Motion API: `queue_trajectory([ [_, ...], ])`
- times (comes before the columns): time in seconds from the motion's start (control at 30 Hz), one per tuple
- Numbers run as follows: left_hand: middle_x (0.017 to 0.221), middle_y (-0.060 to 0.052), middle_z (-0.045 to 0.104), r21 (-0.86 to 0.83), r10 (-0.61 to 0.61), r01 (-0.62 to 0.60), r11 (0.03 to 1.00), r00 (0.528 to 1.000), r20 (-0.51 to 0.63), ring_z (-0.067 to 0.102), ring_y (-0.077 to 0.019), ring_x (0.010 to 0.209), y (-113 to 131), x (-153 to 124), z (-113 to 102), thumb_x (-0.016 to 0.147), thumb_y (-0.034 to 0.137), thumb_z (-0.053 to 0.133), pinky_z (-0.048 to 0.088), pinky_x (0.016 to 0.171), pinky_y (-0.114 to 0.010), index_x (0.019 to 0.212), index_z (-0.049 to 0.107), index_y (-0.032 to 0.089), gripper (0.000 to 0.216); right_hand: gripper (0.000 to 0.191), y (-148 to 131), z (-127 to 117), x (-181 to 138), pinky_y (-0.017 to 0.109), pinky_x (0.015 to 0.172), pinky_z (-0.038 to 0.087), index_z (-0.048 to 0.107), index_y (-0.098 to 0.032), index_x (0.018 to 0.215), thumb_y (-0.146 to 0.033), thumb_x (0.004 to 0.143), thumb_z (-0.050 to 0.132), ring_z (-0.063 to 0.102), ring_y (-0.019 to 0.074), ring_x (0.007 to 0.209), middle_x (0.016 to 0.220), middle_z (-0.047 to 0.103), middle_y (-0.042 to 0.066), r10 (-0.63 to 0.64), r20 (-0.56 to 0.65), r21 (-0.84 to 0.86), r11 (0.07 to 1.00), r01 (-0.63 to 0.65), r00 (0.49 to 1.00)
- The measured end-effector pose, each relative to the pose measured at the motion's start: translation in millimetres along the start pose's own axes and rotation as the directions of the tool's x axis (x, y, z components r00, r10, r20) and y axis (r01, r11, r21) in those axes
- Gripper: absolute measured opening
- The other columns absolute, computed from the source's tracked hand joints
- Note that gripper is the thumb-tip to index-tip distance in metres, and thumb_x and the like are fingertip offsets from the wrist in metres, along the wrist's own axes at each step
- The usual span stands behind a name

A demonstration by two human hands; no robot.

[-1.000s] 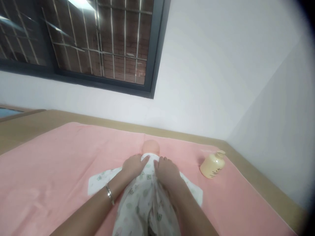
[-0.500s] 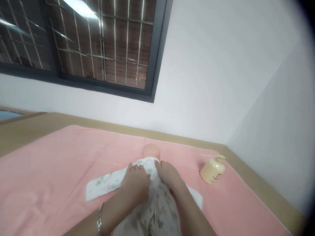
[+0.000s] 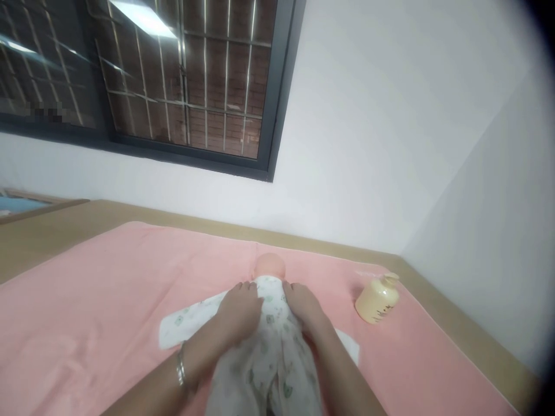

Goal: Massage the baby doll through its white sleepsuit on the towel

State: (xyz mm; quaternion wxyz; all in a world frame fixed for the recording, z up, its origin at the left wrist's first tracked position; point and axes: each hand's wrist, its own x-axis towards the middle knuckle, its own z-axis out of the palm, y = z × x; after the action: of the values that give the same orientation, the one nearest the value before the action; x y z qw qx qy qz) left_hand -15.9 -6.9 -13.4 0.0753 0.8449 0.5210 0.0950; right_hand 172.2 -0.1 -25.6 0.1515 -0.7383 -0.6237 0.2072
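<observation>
A baby doll (image 3: 269,267) lies on a pink blanket (image 3: 99,294), its head pointing away from me. It wears a white printed garment (image 3: 273,346) with sleeves spread to either side. My left hand (image 3: 239,312), a bracelet on its wrist, rests palm down on the garment at the doll's left chest, fingers curled over the cloth. My right hand (image 3: 306,306) lies flat on the other side, fingers reaching toward the doll's neck. Neither hand lifts anything that I can see.
A pale yellow bottle (image 3: 376,300) lies tilted on the blanket to the right of the doll. The blanket covers a tan surface (image 3: 459,323) against white walls. A dark-framed barred window (image 3: 182,86) is above at the left.
Both hands shifted slightly on the doll's chest; the left hand slid over the garment toward the middle and its sleeve flattened out to the left.
</observation>
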Motion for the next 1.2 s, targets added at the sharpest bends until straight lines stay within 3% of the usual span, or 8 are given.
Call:
queue_trajectory([
  [0.1, 0.109, -0.017, 0.063, 0.036, 0.084, -0.083, 0.996, 0.996, -0.026, 0.056, -0.0276, 0.105, 6, -7, 0, 0.093, 0.030, 0.030, 0.038, 0.095, -0.039, 0.101, 0.063, 0.014, 0.037, 0.060, -5, 0, -6, 0.035, 0.079, 0.044, 0.066, -0.011, 0.104, -0.044, 0.099, 0.016, 0.063, 0.0268, 0.096, 0.106, 0.067, 0.018, 0.000, -0.013, -0.073, 0.997, -0.001, 1.000],
  [0.33, 0.104, -0.015, 0.067, -0.258, -0.099, 0.093, 0.962, 0.995, -0.010, 0.061, -0.0254, 0.097, -19, 24, 13, 0.095, 0.045, 0.022, 0.043, 0.083, -0.034, 0.097, 0.064, 0.015, 0.051, 0.046, -45, -2, -55, 0.039, 0.079, 0.042, 0.064, -0.009, 0.097, -0.037, 0.099, 0.027, 0.062, 0.0295, 0.090, 0.095, 0.065, 0.020, -0.271, -0.100, -0.499, 0.846, 0.188, 0.957],
  [0.6, 0.114, -0.019, 0.063, -0.040, -0.053, 0.050, 0.998, 0.996, -0.078, 0.055, -0.0301, 0.110, 4, 4, 7, 0.091, 0.035, 0.031, 0.037, 0.095, -0.040, 0.112, 0.060, 0.009, 0.044, 0.058, -28, 1, -21, 0.035, 0.075, 0.042, 0.066, -0.009, 0.096, -0.045, 0.099, 0.020, 0.064, 0.0268, 0.086, 0.095, 0.068, 0.019, -0.088, -0.112, -0.311, 0.949, 0.049, 0.990],
  [0.73, 0.109, -0.016, 0.064, -0.076, -0.096, 0.090, 0.993, 0.992, -0.087, 0.057, -0.0292, 0.105, 9, -2, 4, 0.091, 0.035, 0.033, 0.040, 0.091, -0.039, 0.107, 0.061, 0.012, 0.040, 0.063, -25, -4, -19, 0.034, 0.075, 0.042, 0.066, -0.009, 0.098, -0.046, 0.100, 0.015, 0.064, 0.0256, 0.085, 0.099, 0.067, 0.020, -0.070, -0.071, -0.250, 0.967, 0.050, 0.995],
  [0.83, 0.105, -0.014, 0.066, -0.190, -0.142, 0.123, 0.974, 0.986, -0.089, 0.059, -0.0268, 0.100, 1, 7, 6, 0.093, 0.043, 0.028, 0.042, 0.086, -0.036, 0.099, 0.063, 0.015, 0.046, 0.057, -32, -6, -38, 0.038, 0.080, 0.041, 0.064, -0.008, 0.101, -0.043, 0.100, 0.019, 0.063, 0.0281, 0.088, 0.097, 0.066, 0.020, -0.207, -0.084, -0.392, 0.906, 0.158, 0.975],
  [1.0, 0.105, -0.014, 0.067, -0.284, -0.219, 0.216, 0.934, 0.975, 0.021, 0.061, -0.0271, 0.098, -15, 23, 12, 0.091, 0.057, 0.023, 0.044, 0.082, -0.036, 0.101, 0.063, 0.017, 0.058, 0.051, -42, -8, -66, 0.040, 0.089, 0.038, 0.062, -0.014, 0.108, -0.041, 0.100, 0.020, 0.058, 0.0273, 0.098, 0.100, 0.064, 0.016, -0.515, 0.007, -0.462, 0.758, 0.459, 0.857],
  [1.1, 0.103, -0.014, 0.068, -0.244, -0.186, 0.176, 0.954, 0.982, -0.019, 0.062, -0.0267, 0.097, -11, 19, 10, 0.092, 0.054, 0.026, 0.044, 0.081, -0.035, 0.097, 0.063, 0.016, 0.054, 0.055, -41, -6, -58, 0.040, 0.088, 0.039, 0.062, -0.011, 0.107, -0.046, 0.099, 0.020, 0.058, 0.0288, 0.100, 0.105, 0.064, 0.019, -0.413, -0.039, -0.414, 0.835, 0.362, 0.910],
  [1.2, 0.102, -0.015, 0.067, -0.128, -0.175, 0.167, 0.978, 0.983, -0.059, 0.062, -0.0274, 0.095, 3, 5, 3, 0.091, 0.045, 0.031, 0.045, 0.079, -0.036, 0.097, 0.064, 0.015, 0.045, 0.065, -31, -4, -35, 0.039, 0.085, 0.041, 0.062, -0.007, 0.107, -0.052, 0.098, 0.016, 0.061, 0.0287, 0.098, 0.108, 0.064, 0.022, -0.185, -0.061, -0.284, 0.945, 0.160, 0.981],
])
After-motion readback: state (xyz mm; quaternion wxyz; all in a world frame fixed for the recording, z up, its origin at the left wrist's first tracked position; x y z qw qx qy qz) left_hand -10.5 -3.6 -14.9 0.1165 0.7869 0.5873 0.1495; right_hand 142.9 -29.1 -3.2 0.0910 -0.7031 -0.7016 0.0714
